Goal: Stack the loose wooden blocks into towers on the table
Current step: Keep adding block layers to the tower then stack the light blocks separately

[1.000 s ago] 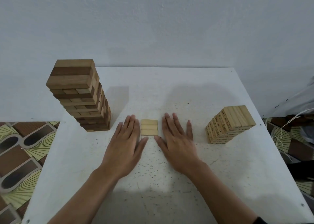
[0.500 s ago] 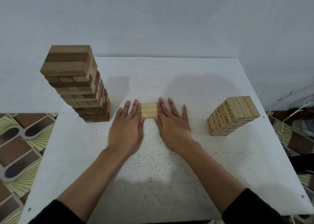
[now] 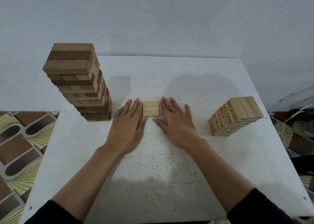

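Note:
Three pale wooden blocks (image 3: pixel 151 109) lie flat side by side as one small square layer in the middle of the white table (image 3: pixel 169 172). My left hand (image 3: pixel 127 125) lies flat on the table with straight fingers against the layer's left edge. My right hand (image 3: pixel 176 120) lies flat on the other side, its fingers spread, touching the layer's right edge. A tall tower of brown and tan blocks (image 3: pixel 79 82) stands at the left. A shorter tower of pale numbered blocks (image 3: pixel 235 116) stands at the right.
The table's back edge meets a plain grey wall. A patterned floor (image 3: pixel 22 147) shows past the left edge, and cords (image 3: pixel 288 122) hang by the right edge. Bare tabletop lies between my forearms and the front edge.
Both hands slid forward along the sides of the three-block layer and closed in on it. The view pulled back, so my dark sleeves now show at the bottom.

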Motion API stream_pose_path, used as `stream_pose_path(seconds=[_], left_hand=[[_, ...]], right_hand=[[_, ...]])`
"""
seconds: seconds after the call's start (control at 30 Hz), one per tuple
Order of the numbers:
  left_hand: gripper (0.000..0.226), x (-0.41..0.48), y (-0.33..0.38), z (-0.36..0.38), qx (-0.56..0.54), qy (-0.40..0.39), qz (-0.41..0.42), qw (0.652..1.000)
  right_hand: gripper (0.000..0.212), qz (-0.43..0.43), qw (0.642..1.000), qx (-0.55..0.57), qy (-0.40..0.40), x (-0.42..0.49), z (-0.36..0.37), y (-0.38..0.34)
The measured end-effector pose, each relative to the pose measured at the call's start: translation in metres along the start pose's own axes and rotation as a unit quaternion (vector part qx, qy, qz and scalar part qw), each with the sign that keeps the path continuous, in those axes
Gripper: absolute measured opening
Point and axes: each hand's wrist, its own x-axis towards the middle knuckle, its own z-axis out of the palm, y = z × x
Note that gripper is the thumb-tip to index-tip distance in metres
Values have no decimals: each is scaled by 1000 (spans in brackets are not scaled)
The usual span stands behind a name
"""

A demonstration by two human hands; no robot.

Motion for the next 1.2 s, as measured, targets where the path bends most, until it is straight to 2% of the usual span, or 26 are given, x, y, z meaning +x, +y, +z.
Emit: stream_pose_path(seconds=[0.23, 0.43, 0.57, 0.83, 1.03, 1.2], left_hand=[[76, 10, -1, -21, -44, -12, 2, 999], [74, 22, 3, -31, -14, -46, 0, 999], [76, 25, 4, -34, -15, -66, -10, 998], [62, 28, 2, -32, -29, -58, -8, 998], [54, 26, 9, -26, -17, -23, -4, 1000], [62, 19, 11, -32, -66, 1, 16, 998]], right_hand=[[84, -34, 994, 79, 62, 14, -20, 3], [80, -44, 992, 98, 59, 25, -21, 9], [69, -47, 993, 87, 57, 28, -18, 10], [58, -49, 995, 53, 62, 29, -18, 9], [56, -63, 997, 24, 45, 22, -21, 4], [53, -81, 995, 14, 48, 9, -36, -4]])
